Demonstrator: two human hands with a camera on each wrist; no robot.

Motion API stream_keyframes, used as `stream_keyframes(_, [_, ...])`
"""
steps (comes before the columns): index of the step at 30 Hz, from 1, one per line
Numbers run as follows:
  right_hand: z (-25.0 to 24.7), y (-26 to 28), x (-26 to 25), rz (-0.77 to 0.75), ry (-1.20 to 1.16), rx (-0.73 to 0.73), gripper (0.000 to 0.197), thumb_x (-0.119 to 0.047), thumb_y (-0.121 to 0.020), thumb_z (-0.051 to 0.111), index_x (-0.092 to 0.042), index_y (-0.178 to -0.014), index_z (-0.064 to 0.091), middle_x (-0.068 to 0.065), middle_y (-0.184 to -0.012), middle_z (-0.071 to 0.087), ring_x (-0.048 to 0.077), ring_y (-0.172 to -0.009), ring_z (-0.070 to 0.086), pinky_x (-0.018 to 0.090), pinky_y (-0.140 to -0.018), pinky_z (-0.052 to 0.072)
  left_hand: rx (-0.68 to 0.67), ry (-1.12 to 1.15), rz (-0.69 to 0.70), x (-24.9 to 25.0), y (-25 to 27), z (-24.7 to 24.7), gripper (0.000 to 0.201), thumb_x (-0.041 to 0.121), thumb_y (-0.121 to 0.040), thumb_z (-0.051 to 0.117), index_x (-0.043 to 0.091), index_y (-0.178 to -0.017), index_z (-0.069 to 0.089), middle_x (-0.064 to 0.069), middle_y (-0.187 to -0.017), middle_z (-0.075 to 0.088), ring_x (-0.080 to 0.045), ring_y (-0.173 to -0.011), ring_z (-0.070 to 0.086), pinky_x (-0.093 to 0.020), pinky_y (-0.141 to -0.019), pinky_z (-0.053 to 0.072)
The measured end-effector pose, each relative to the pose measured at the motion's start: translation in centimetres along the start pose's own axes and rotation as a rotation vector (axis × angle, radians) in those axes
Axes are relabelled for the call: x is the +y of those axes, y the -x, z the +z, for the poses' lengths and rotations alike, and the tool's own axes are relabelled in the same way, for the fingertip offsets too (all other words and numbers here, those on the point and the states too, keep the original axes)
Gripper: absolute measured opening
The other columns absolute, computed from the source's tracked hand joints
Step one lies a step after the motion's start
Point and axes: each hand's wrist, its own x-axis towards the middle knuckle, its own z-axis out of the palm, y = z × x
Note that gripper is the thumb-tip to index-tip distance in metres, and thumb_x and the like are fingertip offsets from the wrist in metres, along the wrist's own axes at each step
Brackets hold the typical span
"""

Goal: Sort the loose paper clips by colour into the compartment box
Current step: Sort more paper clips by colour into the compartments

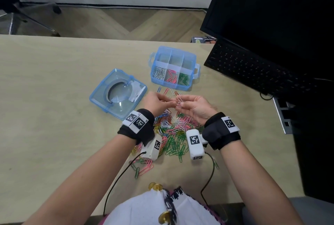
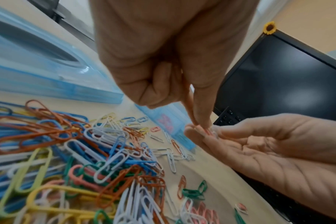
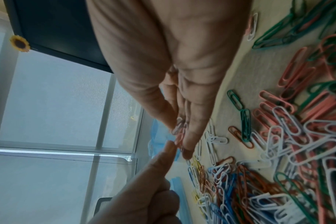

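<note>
The blue compartment box [image 1: 196, 70] stands open behind my hands, with white, pink and green clips in its three near compartments. A mixed pile of coloured paper clips [image 1: 171, 132] lies on the table under my wrists. Above the pile my right hand [image 1: 181, 105] is palm up, and its thumb and fingers hold a few white and pink clips [image 3: 179, 130]. My left hand [image 1: 170, 100] reaches across. Its thumb and forefinger pinch a pink clip [image 2: 208, 131] among those in the right hand's fingertips.
The box's blue lid [image 1: 115, 94] lies flat to the left. A black keyboard [image 1: 253, 69] and a monitor [image 1: 280, 7] fill the right side. A few stray clips [image 1: 169, 91] lie between my hands and the box. Cables trail from the wrist cameras toward the near table edge.
</note>
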Motion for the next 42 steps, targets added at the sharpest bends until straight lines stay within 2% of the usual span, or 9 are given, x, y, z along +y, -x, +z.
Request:
stream_keyframes(4, [0.3, -0.7, -0.2, 0.036, -0.075, 0.018, 0.022, 0.005, -0.095, 0.043, 0.013, -0.11, 0.058, 0.022, -0.09, 0.07, 0.027, -0.077, 0.071, 0.028, -0.074, 0.058, 0.061, 0.171, -0.002, -0.1, 0.3, -1.3, 0.024, 0.026, -0.079, 0.077, 0.006, -0.091, 0.075, -0.003, -0.071, 0.068, -0.006, -0.058, 0.057, -0.018, -0.059, 0.045])
stream_keyframes(7, [1.0, -1.4, -0.5, 0.082, -0.103, 0.019, 0.022, -0.007, -0.099, 0.042, 0.007, -0.102, 0.059, 0.017, -0.083, 0.072, 0.023, -0.073, 0.071, 0.023, -0.065, 0.057, 0.083, 0.252, -0.027, -0.2, 0.5, -3.1, 0.024, 0.021, -0.087, 0.07, -0.001, -0.097, 0.07, 0.014, -0.048, 0.055, 0.007, -0.039, 0.047, -0.004, -0.043, 0.034])
stream_keyframes(17, [7.0, -4.2, -5.3, -0.05, 0.127, -0.024, 0.019, -0.002, -0.098, 0.039, 0.003, -0.096, 0.057, 0.016, -0.088, 0.066, 0.027, -0.076, 0.066, 0.025, -0.067, 0.055, 0.18, 0.371, -0.175, -2.1, -0.2, -6.1, 0.031, 0.027, -0.09, 0.065, 0.002, -0.108, 0.068, 0.017, -0.031, 0.037, 0.0, -0.028, 0.032, -0.01, -0.034, 0.025])
stream_keyframes(21, [8.1, -6.3, -6.5, -0.084, 0.332, -0.003, 0.032, 0.001, -0.097, 0.037, -0.001, -0.125, 0.052, 0.01, -0.109, 0.057, 0.024, -0.094, 0.054, 0.041, -0.088, 0.052, 0.159, 0.429, -0.203, -2.0, -0.6, -6.0, 0.023, 0.03, -0.089, 0.067, 0.009, -0.098, 0.067, 0.016, -0.037, 0.038, -0.002, -0.033, 0.028, -0.013, -0.037, 0.026])
stream_keyframes(25, [7.3, -6.1, -7.0, -0.112, 0.492, -0.066, 0.047, -0.001, -0.098, 0.036, -0.02, -0.14, 0.043, -0.001, -0.138, 0.047, 0.025, -0.111, 0.054, 0.044, -0.084, 0.055, 0.096, 0.524, -0.204, -1.7, -0.8, -5.8, 0.022, 0.027, -0.09, 0.065, 0.007, -0.1, 0.065, 0.005, -0.055, 0.033, -0.004, -0.038, 0.026, -0.015, -0.037, 0.026])
stream_keyframes(30, [6.1, -4.4, -5.3, -0.182, 0.609, -0.031, 0.025, -0.011, -0.095, 0.056, -0.007, -0.119, 0.06, 0.014, -0.111, 0.063, 0.017, -0.072, 0.064, 0.021, -0.058, 0.054, 0.05, 0.595, -0.184, -1.4, -1.1, -4.7, 0.013, 0.024, -0.089, 0.067, 0.014, -0.086, 0.06, 0.004, -0.061, 0.035, -0.006, -0.047, 0.027, -0.014, -0.038, 0.024])
stream_keyframes(35, [5.2, -4.1, -3.5, -0.218, 0.877, -0.057, 0.008, -0.01, -0.089, 0.065, -0.003, -0.09, 0.068, 0.005, -0.07, 0.064, 0.001, -0.047, 0.058, 0.012, -0.046, 0.043, -0.037, 0.613, -0.181, -1.2, -1.3, -3.6, 0.014, 0.021, -0.091, 0.063, 0.008, -0.095, 0.061, 0.003, -0.063, 0.037, -0.006, -0.05, 0.03, -0.013, -0.04, 0.027])
stream_keyframes(39, [4.4, -5.1, -5.0, -0.311, 0.87, 0.139, 0.009, -0.01, -0.085, 0.07, -0.012, -0.075, 0.069, 0.004, -0.066, 0.066, 0.008, -0.052, 0.058, 0.023, -0.061, 0.052, -0.071, 0.761, -0.239, -0.4, -0.8, -3.8, 0.02, 0.011, -0.1, 0.043, 0.002, -0.109, 0.059, -0.002, -0.076, 0.058, -0.002, -0.055, 0.052, -0.01, -0.051, 0.044])
stream_keyframes(42, [3.9, -5.7, -6.2, -0.37, 0.955, 0.313, 0.01, -0.015, -0.086, 0.067, -0.012, -0.092, 0.073, 0.001, -0.08, 0.069, 0.013, -0.072, 0.063, 0.029, -0.082, 0.054, -0.134, 0.957, -0.301, -0.2, -0.3, -4.4, 0.031, 0.005, -0.098, 0.03, -0.002, -0.111, 0.057, -0.014, -0.094, 0.07, -0.014, -0.075, 0.069, -0.019, -0.067, 0.057])
